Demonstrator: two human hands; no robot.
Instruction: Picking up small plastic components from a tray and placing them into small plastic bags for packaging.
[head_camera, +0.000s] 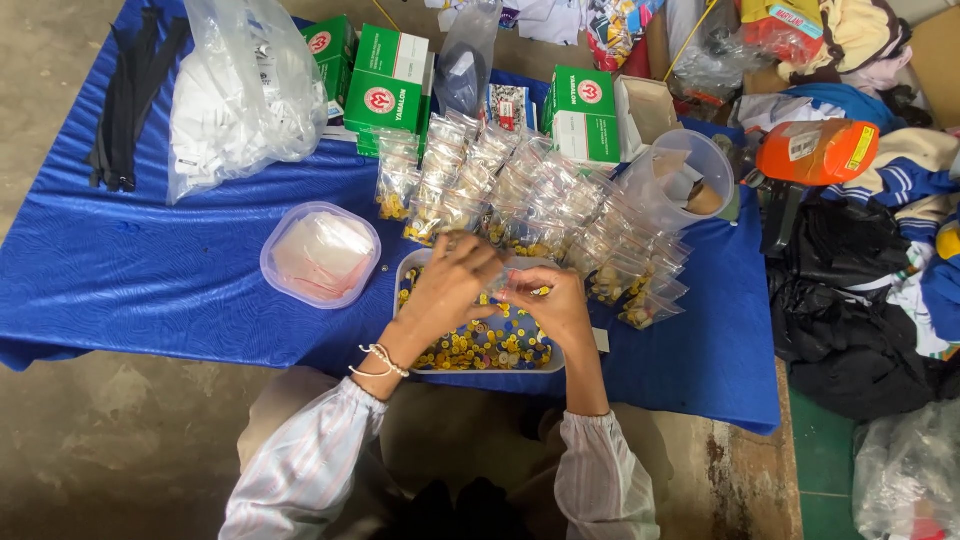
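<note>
Both hands are working over the shallow clear plastic tray of small yellow and blue buttons (490, 345), sitting at the near edge of the blue-cloth-covered bench (150, 270). Left hand (452, 285) and right hand (550, 300) are pinching a small clear zip bag (508, 283) between them, fingers curled closed on it; whether buttons are going in right now, can't tell.

Progress, judging by the layout: rows of small filled clear bags (530, 205) are already lining up just behind the tray, many done. Tray is looking still fairly full, so plenty left.

Outward: round clear plastic tub holding flat empty bags (320, 253) sitting just left of the tray. Green and white cardboard boxes (385, 85) and a big clear sack of white pieces (240, 95) are standing along the far edge. Clear bucket (690, 175) at far right.

Room: tray is hugging the front bench edge, filled bags crowding the back and right. Open cloth is lying to the left, past the tub. Clothing pile (860, 250) is blocking the right side.
</note>
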